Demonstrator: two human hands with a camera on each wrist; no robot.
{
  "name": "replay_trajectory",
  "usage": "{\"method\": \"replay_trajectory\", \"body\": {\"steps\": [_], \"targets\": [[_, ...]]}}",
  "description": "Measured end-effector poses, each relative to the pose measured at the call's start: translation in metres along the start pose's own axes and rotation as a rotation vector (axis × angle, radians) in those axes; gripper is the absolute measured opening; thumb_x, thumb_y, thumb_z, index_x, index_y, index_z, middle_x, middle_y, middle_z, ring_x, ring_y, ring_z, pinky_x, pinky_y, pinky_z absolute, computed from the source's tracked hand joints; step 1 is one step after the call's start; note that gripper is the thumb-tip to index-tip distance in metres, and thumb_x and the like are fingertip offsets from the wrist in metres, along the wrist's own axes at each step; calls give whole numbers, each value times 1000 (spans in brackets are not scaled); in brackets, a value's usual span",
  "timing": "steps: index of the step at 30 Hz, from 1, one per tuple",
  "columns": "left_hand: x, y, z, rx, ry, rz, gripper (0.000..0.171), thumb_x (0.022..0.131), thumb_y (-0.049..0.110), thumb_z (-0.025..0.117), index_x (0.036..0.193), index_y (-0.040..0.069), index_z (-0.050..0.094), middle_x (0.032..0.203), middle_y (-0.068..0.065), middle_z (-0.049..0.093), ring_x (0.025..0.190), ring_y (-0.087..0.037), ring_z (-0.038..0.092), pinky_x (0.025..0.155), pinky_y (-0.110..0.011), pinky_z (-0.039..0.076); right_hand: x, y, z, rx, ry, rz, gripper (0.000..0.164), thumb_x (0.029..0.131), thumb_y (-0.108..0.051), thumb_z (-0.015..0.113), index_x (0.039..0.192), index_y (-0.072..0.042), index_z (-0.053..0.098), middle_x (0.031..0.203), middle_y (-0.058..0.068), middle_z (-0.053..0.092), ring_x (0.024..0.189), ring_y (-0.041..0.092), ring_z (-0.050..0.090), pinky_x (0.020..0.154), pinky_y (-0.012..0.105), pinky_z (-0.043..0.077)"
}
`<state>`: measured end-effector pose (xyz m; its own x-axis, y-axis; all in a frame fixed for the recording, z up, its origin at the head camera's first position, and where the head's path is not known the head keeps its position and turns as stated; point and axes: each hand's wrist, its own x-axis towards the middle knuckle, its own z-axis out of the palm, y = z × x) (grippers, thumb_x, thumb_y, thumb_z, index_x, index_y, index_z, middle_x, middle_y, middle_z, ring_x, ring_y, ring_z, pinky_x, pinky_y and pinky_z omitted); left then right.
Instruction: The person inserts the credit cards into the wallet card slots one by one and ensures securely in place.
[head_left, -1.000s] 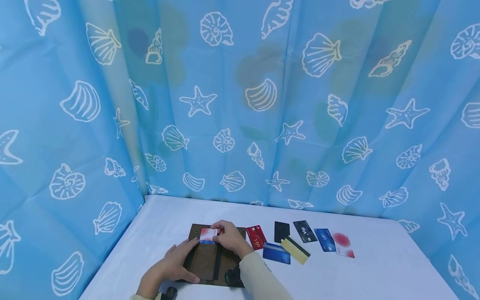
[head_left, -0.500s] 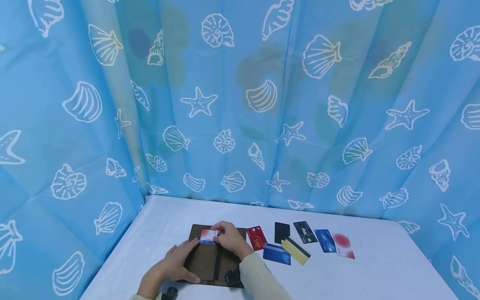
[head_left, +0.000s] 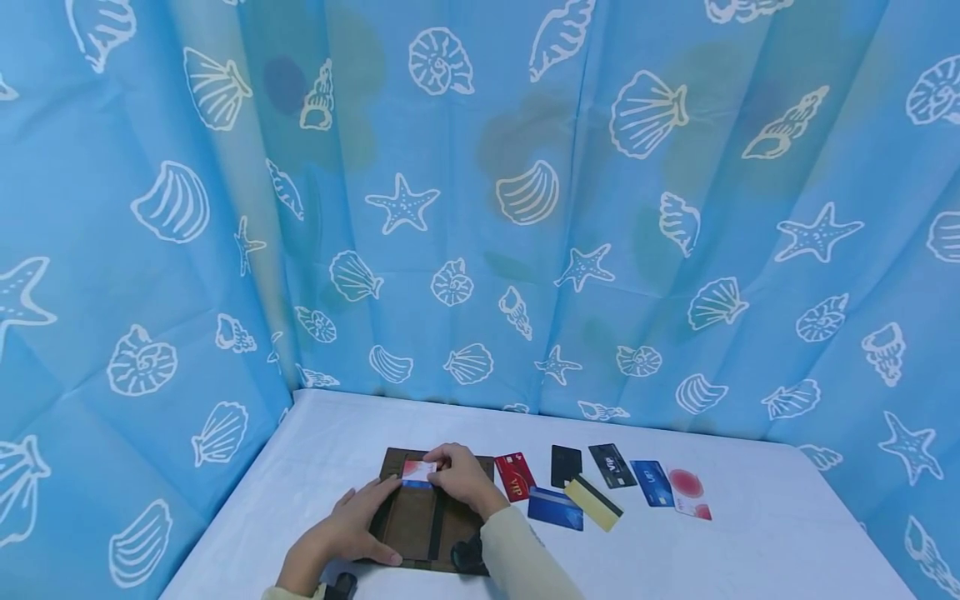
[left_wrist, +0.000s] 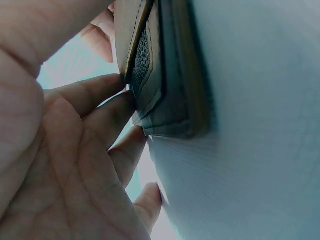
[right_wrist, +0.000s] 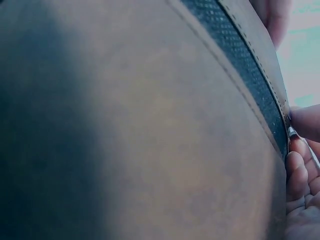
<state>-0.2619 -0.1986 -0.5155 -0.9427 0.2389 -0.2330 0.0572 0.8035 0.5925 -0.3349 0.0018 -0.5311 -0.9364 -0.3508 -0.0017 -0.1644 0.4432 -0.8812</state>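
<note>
A brown bifold wallet (head_left: pixel 411 525) lies spread on the white table, with a dark strip down its inside; its stitching shows in the left wrist view. A white, red and blue card (head_left: pixel 418 472) stands partly out of a pocket at the wallet's upper left, its lower part hidden. My right hand (head_left: pixel 461 479) pinches this card at its right edge. With extended fingers, my left hand (head_left: pixel 348 525) rests along the wallet's left side, fingertips near the card and thumb at the lower edge. The right wrist view is mostly filled by the wallet's leather (right_wrist: pixel 175 125).
Right of the wallet lie several loose cards: a red VIP card (head_left: pixel 514 477), a black card (head_left: pixel 566 465), a blue card (head_left: pixel 555 508), a gold card (head_left: pixel 594 502), and others further right, including a white-and-red card (head_left: pixel 688 493). A blue shell-patterned curtain (head_left: pixel 480 250) stands behind the table.
The card has slid slightly down into the wallet's pocket, so a little less of it shows. Both hands keep nearly the same place; the head view has shifted slightly.
</note>
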Motion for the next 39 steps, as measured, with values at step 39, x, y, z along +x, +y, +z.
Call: {"method": "replay_trajectory", "body": {"steps": [39], "targets": [[-2,1,-2,18,-5,19,105,63,36,94,150,15,38,154,-17,41,147,-44,25,118,-71,11,-3,-5,-4,-12,-38,17,9,88,-18,74,94,-12,73,99,3,59,89,19,53,78,36,51]]}}
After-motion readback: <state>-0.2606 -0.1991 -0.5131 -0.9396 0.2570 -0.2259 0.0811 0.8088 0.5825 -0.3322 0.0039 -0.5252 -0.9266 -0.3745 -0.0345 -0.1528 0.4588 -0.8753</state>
